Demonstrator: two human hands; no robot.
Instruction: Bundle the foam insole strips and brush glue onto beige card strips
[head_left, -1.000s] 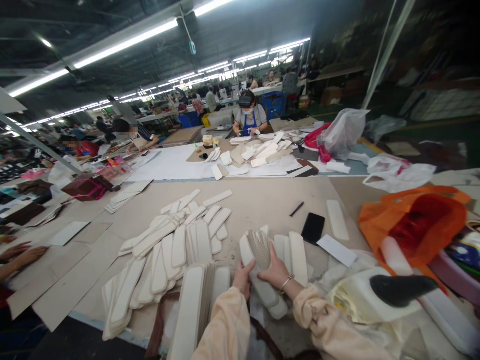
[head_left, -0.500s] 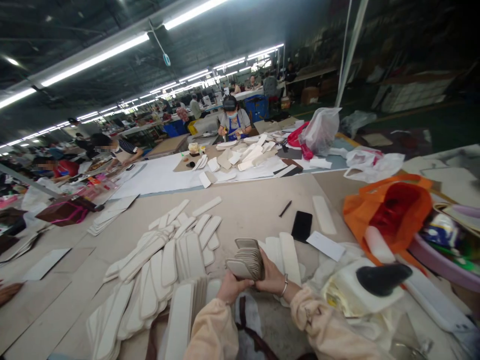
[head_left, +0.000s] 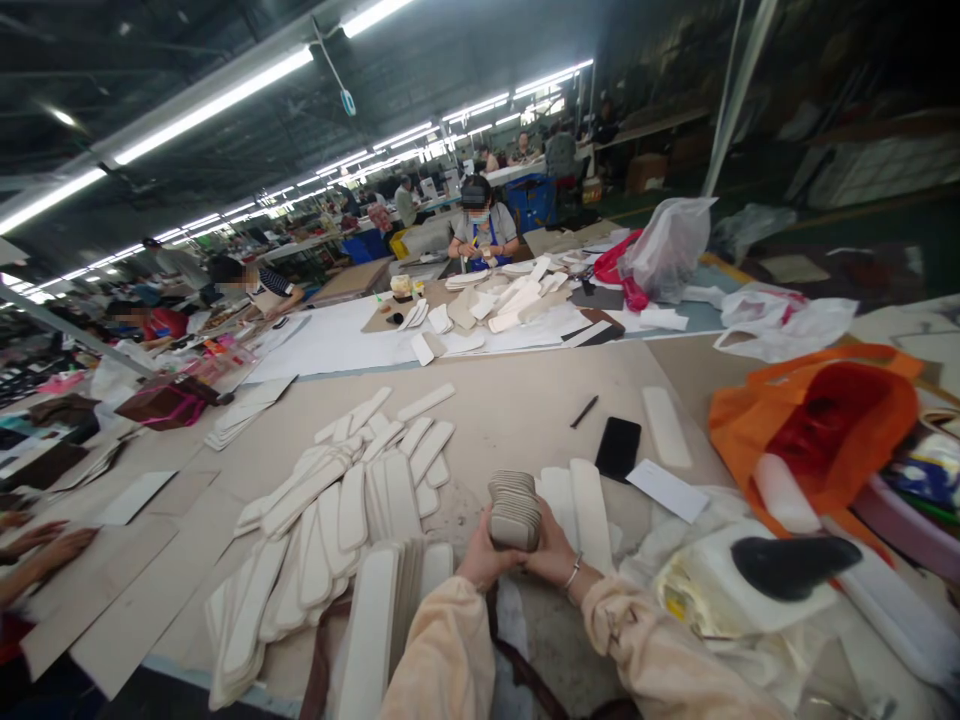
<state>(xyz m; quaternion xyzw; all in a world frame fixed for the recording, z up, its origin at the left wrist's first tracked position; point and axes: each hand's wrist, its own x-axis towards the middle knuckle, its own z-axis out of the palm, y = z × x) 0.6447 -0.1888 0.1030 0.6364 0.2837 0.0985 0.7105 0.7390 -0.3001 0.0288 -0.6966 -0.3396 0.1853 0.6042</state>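
The left hand (head_left: 484, 555) and the right hand (head_left: 553, 547) wrap their fingers around a stack of pale strips (head_left: 515, 515), its layered, rounded ends showing, over the near part of the desk (head_left: 517, 420). A spread pile (head_left: 334, 510) crowds the left side and loose strips (head_left: 590, 515) lie just beside the right hand; the widest room lies ahead, toward the desk's far edge.

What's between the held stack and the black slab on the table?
Head view: the right hand against the side of the stack, then a few pale strips before the black slab.
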